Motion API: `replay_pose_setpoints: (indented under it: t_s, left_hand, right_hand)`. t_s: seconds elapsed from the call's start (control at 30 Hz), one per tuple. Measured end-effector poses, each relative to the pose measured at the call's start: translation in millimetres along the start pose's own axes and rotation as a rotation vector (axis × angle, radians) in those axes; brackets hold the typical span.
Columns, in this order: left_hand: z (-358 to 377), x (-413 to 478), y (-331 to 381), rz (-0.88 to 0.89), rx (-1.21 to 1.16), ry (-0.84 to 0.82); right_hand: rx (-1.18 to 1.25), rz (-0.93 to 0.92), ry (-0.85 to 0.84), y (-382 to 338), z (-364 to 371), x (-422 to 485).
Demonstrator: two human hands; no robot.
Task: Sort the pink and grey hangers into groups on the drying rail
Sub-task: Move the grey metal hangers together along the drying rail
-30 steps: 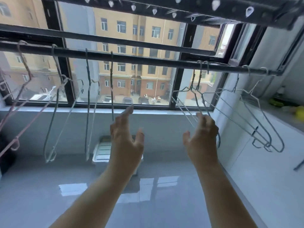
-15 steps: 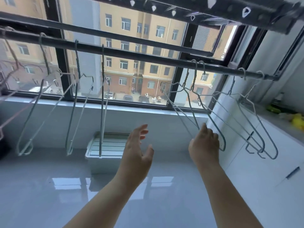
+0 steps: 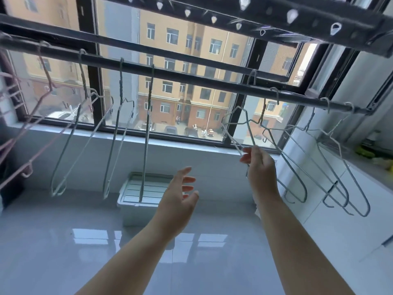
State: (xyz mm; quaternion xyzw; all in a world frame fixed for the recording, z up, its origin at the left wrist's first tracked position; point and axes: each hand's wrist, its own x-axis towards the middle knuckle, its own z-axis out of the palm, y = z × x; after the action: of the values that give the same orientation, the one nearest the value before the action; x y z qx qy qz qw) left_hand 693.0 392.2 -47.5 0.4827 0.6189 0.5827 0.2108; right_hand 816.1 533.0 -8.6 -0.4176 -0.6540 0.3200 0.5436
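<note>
rail [image 3: 191, 78]: running across in front of the window [image 3: 93, 86] and carrying every hanger in view.
pink hangers [image 3: 27, 169]: hanging at the far left end, tilted and partly cut off by the frame edge; they are sitting together as one colour group.
left greys [image 3: 146, 133]: three are hanging spaced apart between the pink hangers and mid-rail, not closed up into a group.
right greys [image 3: 319, 171]: several are crowding the right end, frames overlapping, forming the likely grey group.
held hanger [image 3: 232, 139]: grey, sitting between the two grey sets, swung toward the person; its hook is showing above the rail line, though whether it is bearing on the rail cannot be told.
right hand [image 3: 260, 165]: pinching the held hanger's lower arm between thumb and fingertips [image 3: 244, 159], the other fingers curling behind. Gripping low on the wire is giving leverage to tilt and slide the hook.
left hand [image 3: 180, 196]: hovering below mid-rail, fingers spread and relaxed, holding nothing and touching nothing; judged to be waiting to steady or take a hanger.
bin [image 3: 144, 188]: white, standing on the floor below the left greys, not involved.
step in hand: judged to be moving one grey hanger toward a grey set.
progress: partial, since the greys are hanging in two sets.
risk: the hook may be catching a neighbouring wire in the crowded right set.
</note>
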Motion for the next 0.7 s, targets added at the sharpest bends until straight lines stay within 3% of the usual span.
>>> replay_pose_setpoints:
  t_s: [0.2, 0.4, 0.5, 0.7]
  left_hand:
    - [-22, -5, -13, -0.011, 0.048, -0.043]
    - [-43, -10, -41, -0.116, 0.122, -0.155]
    - [-47, -2, -46, -0.11, 0.296, -0.229]
    - [-72, 8, -77, -0.177, 0.656, -0.42]
  right_hand:
    - [0.005, 0.21, -0.164, -19, 33, 37]
    - [0.01, 0.35, -0.223, 34, 17, -26]
    - [0.087, 0.462, -0.21, 57, -14, -60]
    - [0.166, 0.521, -0.406, 67, -65, -98]
